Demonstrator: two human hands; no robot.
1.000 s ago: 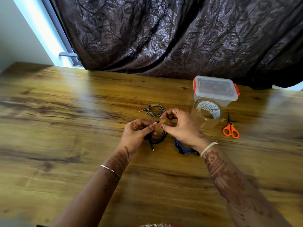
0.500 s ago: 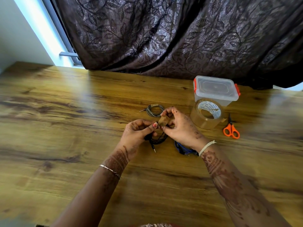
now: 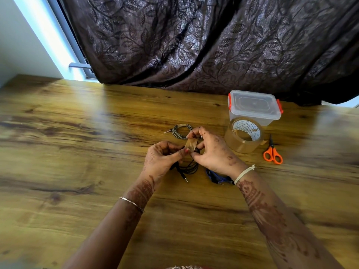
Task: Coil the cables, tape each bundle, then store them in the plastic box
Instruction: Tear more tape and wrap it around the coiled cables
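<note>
My left hand (image 3: 162,159) grips the coiled black cable (image 3: 187,168), whose plug ends hang down toward the table. My right hand (image 3: 211,152) pinches a short strip of clear tape (image 3: 190,144) over the top of that coil, between both hands. A grey coiled cable (image 3: 179,131) lies on the table just behind my hands. A blue cable (image 3: 216,177) lies partly hidden under my right wrist. The clear plastic box (image 3: 254,106) with orange latches stands shut at the back right, with the tape roll (image 3: 243,134) in front of it.
Orange-handled scissors (image 3: 272,152) lie to the right of the tape roll. A dark patterned curtain (image 3: 194,41) hangs along the far edge of the wooden table (image 3: 77,152). A window strip shows at the back left.
My right hand's fingers have shifted on the tape strip, folding it closer around the top of the black coil. My left hand stays in place on the coil.
</note>
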